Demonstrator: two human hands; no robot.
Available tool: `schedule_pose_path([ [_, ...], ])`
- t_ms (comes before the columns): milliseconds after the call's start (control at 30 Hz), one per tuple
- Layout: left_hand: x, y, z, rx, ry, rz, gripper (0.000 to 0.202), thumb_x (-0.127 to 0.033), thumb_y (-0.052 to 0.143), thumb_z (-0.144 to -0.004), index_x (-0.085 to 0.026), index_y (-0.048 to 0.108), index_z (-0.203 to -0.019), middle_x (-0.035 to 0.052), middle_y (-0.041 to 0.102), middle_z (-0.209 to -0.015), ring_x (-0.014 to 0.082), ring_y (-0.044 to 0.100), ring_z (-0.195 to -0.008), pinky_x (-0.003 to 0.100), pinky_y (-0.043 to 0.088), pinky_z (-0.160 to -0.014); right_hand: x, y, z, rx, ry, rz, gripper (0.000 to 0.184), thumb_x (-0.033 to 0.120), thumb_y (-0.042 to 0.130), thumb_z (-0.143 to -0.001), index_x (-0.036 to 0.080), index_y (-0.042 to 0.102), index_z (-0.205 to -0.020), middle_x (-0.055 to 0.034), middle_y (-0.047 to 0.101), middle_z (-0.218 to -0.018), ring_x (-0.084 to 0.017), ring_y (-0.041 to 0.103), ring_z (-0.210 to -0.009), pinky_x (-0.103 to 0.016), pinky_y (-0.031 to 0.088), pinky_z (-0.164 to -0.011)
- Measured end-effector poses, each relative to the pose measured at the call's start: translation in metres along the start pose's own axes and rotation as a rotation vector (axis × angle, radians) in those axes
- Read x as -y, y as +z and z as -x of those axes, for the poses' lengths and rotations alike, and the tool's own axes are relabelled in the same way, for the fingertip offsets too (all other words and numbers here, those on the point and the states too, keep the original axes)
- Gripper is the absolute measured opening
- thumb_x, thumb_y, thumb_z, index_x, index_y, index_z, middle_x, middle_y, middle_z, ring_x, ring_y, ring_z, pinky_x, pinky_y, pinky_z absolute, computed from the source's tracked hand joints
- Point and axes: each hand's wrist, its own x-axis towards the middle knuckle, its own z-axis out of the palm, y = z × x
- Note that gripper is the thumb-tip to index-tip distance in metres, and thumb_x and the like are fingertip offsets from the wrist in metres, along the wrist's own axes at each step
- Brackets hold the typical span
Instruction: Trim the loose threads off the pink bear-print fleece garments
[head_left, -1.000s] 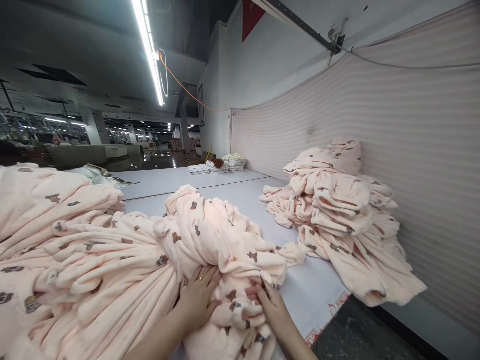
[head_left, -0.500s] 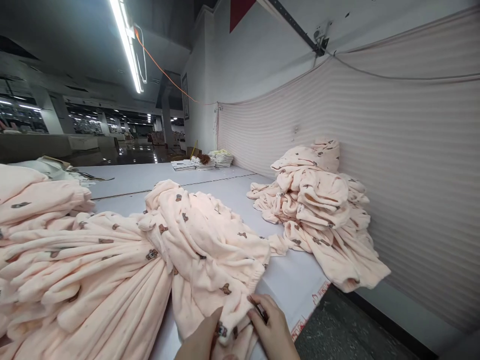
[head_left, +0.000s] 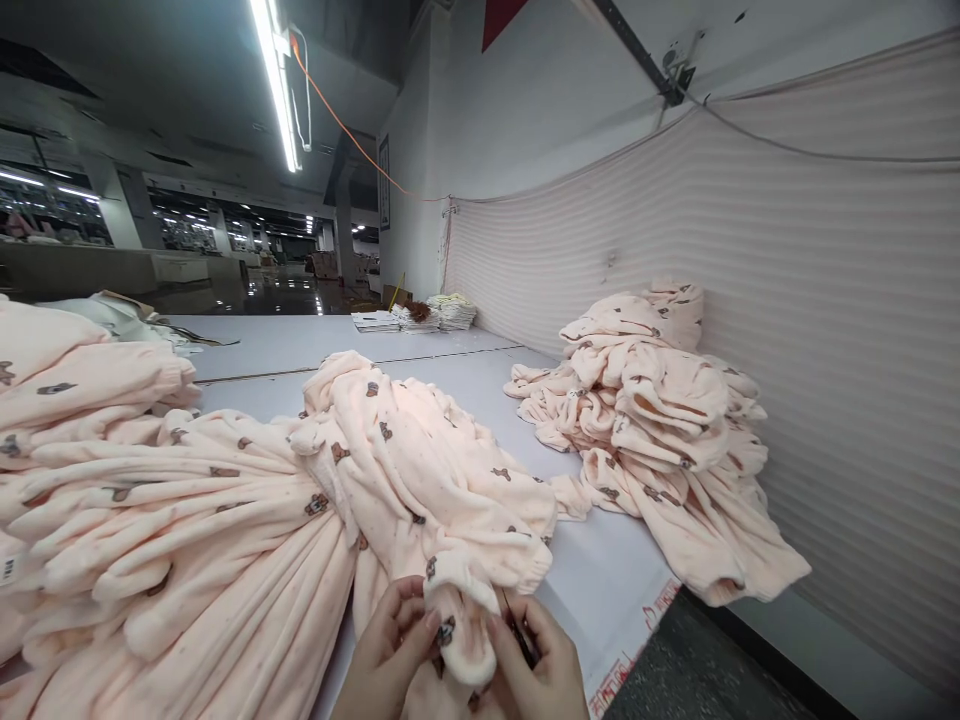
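Observation:
A pale pink fleece garment printed with small brown bears lies bunched on the white table in front of me. My left hand and my right hand both pinch a cuffed end of this garment at the bottom of the view, fingers closed on the fabric. A thin dark object shows between the fingers of my right hand; I cannot make out what it is.
A large heap of the same pink garments fills the left. Another pile leans against the striped cloth wall on the right. Folded stacks sit far back on the table. The table's edge and dark floor lie at lower right.
Both hands have drawn the garment's end toward me and lifted its cuff up between the fingers. The camera has shifted slightly.

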Motion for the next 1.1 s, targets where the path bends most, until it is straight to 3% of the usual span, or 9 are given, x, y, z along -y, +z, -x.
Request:
schedule_pose_path([
  [100,-0.007,0.002,0.004,0.042,-0.019,-0.014,0.045,-0.050,0.070,-0.068,-0.021,0.058,-0.100,0.0071,0.071,-0.093,0.0246,0.066,-0.089,0.036,0.050,-0.081,0.019,0.008,-0.002,-0.048,-0.073,0.088,0.027,0.043,0.055,-0.084,0.020,0.052,-0.070,0.0016,0.052,-0.062,-0.014,0.052,-0.057,-0.022,0.043,-0.055],
  [233,-0.010,0.000,0.004,-0.049,-0.023,-0.079,0.053,-0.058,0.071,-0.062,-0.019,0.063,-0.097,0.0090,0.072,-0.093,0.0276,0.067,-0.089,0.038,0.052,-0.078,0.036,0.010,-0.004,-0.068,-0.188,0.224,0.016,0.031,0.055,-0.085,0.022,0.049,-0.073,0.0012,0.048,-0.071,-0.014,0.051,-0.062,-0.022,0.043,-0.058],
  [333,-0.012,-0.004,0.003,-0.111,-0.012,-0.044,0.054,-0.057,0.071,-0.064,-0.018,0.064,-0.100,0.0084,0.072,-0.091,0.0262,0.067,-0.087,0.037,0.053,-0.079,0.039,0.004,-0.006,0.157,-0.217,0.341,0.004,0.019,0.056,-0.079,0.023,0.056,-0.077,0.0004,0.051,-0.077,-0.014,0.056,-0.065,-0.021,0.046,-0.060],
  [467,-0.013,-0.012,0.000,-0.137,0.004,-0.023,0.050,-0.055,0.071,-0.065,-0.019,0.065,-0.100,0.0052,0.073,-0.089,0.0241,0.066,-0.087,0.034,0.053,-0.080,0.040,-0.001,-0.006,0.371,-0.232,0.315,0.021,0.026,0.061,-0.077,0.026,0.065,-0.097,-0.0021,0.057,-0.087,-0.016,0.064,-0.073,-0.020,0.052,-0.064],
  [600,-0.010,-0.020,-0.006,-0.070,0.003,0.004,0.042,-0.051,0.071,-0.069,-0.022,0.067,-0.099,0.0036,0.074,-0.092,0.0230,0.065,-0.092,0.032,0.051,-0.083,0.044,-0.001,-0.006,0.292,-0.308,0.409,0.025,0.029,0.059,-0.081,0.029,0.066,-0.105,-0.0039,0.065,-0.092,-0.018,0.066,-0.076,-0.022,0.055,-0.065],
  [733,-0.013,-0.026,-0.010,0.013,-0.010,-0.082,0.037,-0.047,0.068,-0.074,-0.020,0.071,-0.100,0.0047,0.074,-0.089,0.0228,0.064,-0.092,0.031,0.050,-0.081,0.053,-0.003,-0.012,0.415,-0.389,0.552,0.022,0.029,0.061,-0.082,0.028,0.068,-0.103,-0.0039,0.069,-0.091,-0.020,0.069,-0.077,-0.022,0.055,-0.064],
  [900,-0.018,-0.026,-0.009,0.135,0.001,-0.130,0.031,-0.044,0.064,-0.079,-0.018,0.074,-0.091,-0.0005,0.068,-0.071,0.0143,0.057,-0.072,0.021,0.043,-0.065,0.065,-0.005,-0.018,0.528,-0.344,0.530,0.019,0.028,0.058,-0.084,0.027,0.069,-0.100,-0.0041,0.069,-0.091,-0.019,0.068,-0.080,-0.021,0.054,-0.067],
  [1000,-0.017,-0.027,-0.009,0.136,-0.013,-0.121,0.031,-0.045,0.064,-0.079,-0.015,0.073,-0.080,-0.0020,0.061,-0.063,0.0123,0.051,-0.065,0.020,0.037,-0.059,0.063,-0.002,-0.016,0.499,-0.353,0.491,0.017,0.029,0.059,-0.084,0.026,0.070,-0.095,-0.0039,0.068,-0.085,-0.018,0.067,-0.074,-0.021,0.052,-0.062],
  [1100,-0.019,-0.026,-0.009,0.107,-0.031,-0.091,0.034,-0.047,0.062,-0.079,-0.015,0.069,-0.072,-0.0021,0.059,-0.064,0.0122,0.049,-0.066,0.021,0.038,-0.062,0.058,0.000,-0.015,0.344,-0.341,0.325,0.016,0.030,0.055,-0.085,0.026,0.069,-0.091,-0.0028,0.066,-0.079,-0.017,0.066,-0.072,-0.021,0.050,-0.063],
])
